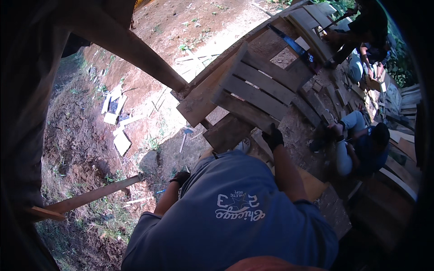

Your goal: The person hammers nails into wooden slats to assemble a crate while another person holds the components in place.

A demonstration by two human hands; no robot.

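Observation:
My right hand (273, 138), in a black glove, holds the near corner of a slatted wooden panel (257, 83). The panel is made of several grey-brown boards with gaps between them, and it slants away from me over a wooden bench. My left hand (181, 178), also in a dark glove, hangs low beside my body, apart from the panel. Its fingers are in shadow and partly hidden, so their pose does not show. Under the panel's near side lies a short dark board (228, 132), with a wider brown plank (199, 106) to its left.
A hammer (183, 140) is on the ground to the left. A blue handsaw (289, 41) rests at the bench's far end. People sit or stand at the right, one seated person (368, 142) nearby among scrap boards. A wooden post (131, 54) slopes in from upper left.

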